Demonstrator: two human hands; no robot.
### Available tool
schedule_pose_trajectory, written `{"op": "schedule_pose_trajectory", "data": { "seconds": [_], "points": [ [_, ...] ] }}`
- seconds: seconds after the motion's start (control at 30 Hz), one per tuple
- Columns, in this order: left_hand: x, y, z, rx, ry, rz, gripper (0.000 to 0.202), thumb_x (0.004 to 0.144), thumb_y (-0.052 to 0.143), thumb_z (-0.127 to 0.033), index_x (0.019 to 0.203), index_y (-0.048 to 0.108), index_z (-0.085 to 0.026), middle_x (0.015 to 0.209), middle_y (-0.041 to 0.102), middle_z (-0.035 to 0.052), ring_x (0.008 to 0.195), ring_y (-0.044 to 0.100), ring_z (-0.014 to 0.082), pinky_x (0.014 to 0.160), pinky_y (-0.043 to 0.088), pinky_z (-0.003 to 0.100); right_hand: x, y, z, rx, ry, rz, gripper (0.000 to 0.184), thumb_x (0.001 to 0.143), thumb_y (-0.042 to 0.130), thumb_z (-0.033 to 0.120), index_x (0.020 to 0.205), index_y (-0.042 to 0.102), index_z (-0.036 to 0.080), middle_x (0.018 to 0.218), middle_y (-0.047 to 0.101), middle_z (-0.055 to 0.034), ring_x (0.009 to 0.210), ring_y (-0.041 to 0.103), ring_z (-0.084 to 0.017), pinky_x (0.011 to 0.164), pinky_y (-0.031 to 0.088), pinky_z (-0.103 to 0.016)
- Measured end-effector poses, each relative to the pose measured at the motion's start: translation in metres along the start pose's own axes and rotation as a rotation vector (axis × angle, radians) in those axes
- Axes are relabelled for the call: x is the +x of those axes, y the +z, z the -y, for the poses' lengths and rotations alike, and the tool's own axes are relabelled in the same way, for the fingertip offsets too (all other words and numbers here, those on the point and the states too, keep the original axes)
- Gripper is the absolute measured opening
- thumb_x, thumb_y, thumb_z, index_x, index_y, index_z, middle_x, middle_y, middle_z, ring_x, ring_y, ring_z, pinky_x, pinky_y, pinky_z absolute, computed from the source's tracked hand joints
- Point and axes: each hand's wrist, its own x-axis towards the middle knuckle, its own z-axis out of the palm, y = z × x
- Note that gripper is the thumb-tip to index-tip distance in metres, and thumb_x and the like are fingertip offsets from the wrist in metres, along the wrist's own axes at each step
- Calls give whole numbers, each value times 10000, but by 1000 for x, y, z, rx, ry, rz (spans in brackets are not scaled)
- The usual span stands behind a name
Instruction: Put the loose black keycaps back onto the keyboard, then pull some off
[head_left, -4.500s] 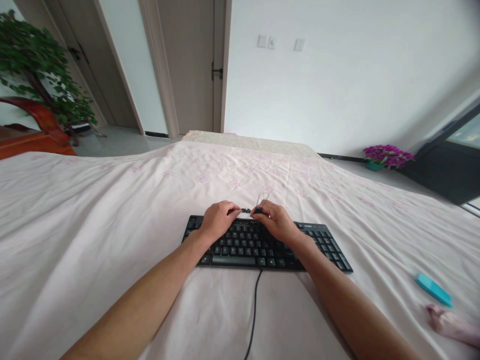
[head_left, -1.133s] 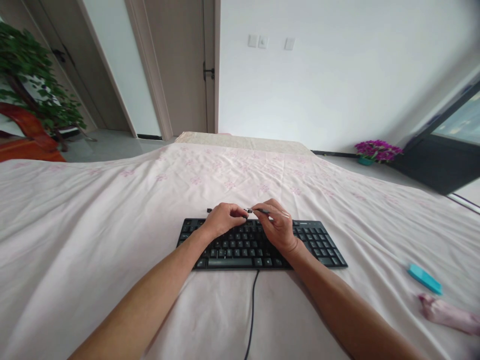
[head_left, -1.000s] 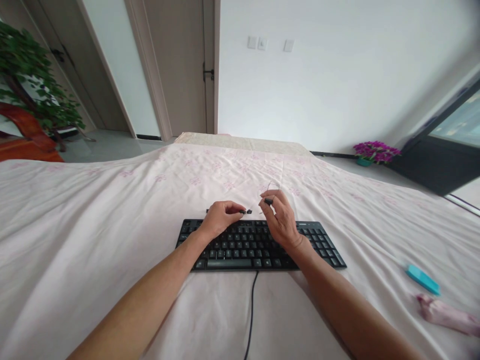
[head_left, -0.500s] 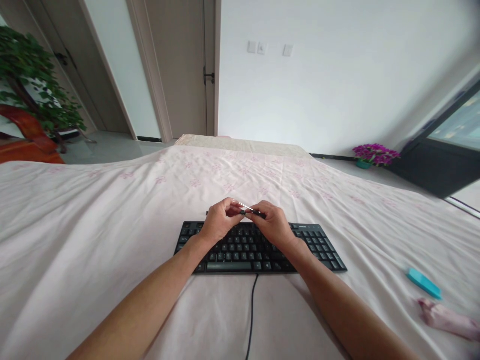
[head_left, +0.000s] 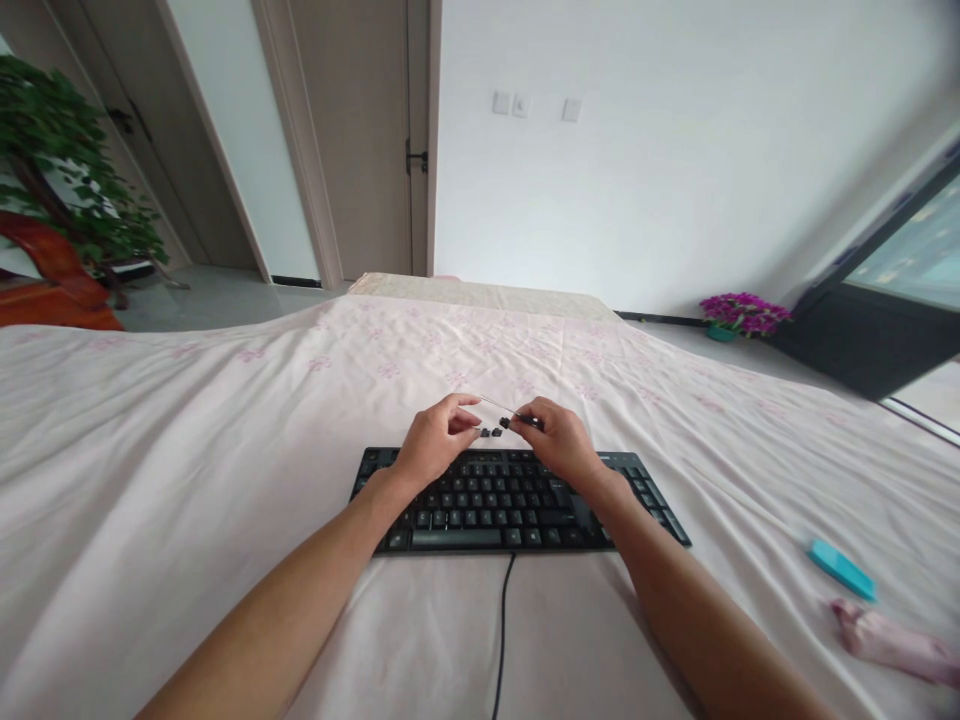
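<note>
A black keyboard (head_left: 517,500) lies on a pale pink sheet (head_left: 187,440), its cable (head_left: 501,630) running toward me. Both my hands hover over its far edge. My right hand (head_left: 559,440) is closed on a thin wire tool with a black handle (head_left: 517,420), the wire pointing left. My left hand (head_left: 435,445) is curled, its fingertips touching the wire's end. Small black keycaps (head_left: 491,432) lie on the sheet between the hands.
A teal flat object (head_left: 841,570) and a crumpled pink cloth (head_left: 892,645) lie at the right. Beyond the sheet stand a green plant (head_left: 60,160) on the left, a door (head_left: 375,140), and purple flowers (head_left: 742,312) by a dark window frame.
A second ago my right hand lifted the wire tool away from the keyboard. It then came back to meet the left hand, and the hands have now drawn slightly apart above the loose keycaps.
</note>
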Motion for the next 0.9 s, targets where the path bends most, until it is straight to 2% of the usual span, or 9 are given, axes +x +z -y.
{"op": "schedule_pose_trajectory", "data": {
  "seconds": [0.13,0.3,0.53,0.7,0.9],
  "points": [
    [6,-19,5,103,-50,16,267,767,633,-292,1009,679,-188,909,729,61,845,683,179,831,525,304,7,-7,-23,-116,41,83,123,814,611,315,772,690,230,815,680,-26,722,606,-173,636,404,-277],
    [14,-49,13,130,-121,50,306,736,656,-370,973,705,-183,872,725,67,814,676,197,734,523,300,16,-8,-43,-152,11,204,78,783,649,301,796,708,250,833,703,-16,750,618,-178,635,398,-266],
    [15,-93,46,64,-269,-93,396,681,698,-389,992,695,-145,849,721,71,781,671,193,763,502,311,25,-2,-53,-103,-16,347,101,796,639,328,827,707,260,860,694,4,772,617,-165,669,402,-260],
    [11,-102,67,-12,-384,-178,420,638,729,-373,968,685,-118,824,712,73,780,662,187,774,496,309,29,3,-61,-75,-15,416,129,792,638,330,852,711,243,897,690,-2,809,614,-165,713,417,-255],
    [11,-102,74,3,-378,-179,438,635,731,-390,977,689,-120,879,717,81,794,664,186,795,487,303,33,6,-61,-55,-12,429,138,782,642,317,869,726,249,912,691,-8,849,613,-178,745,423,-266]
  ]
}}
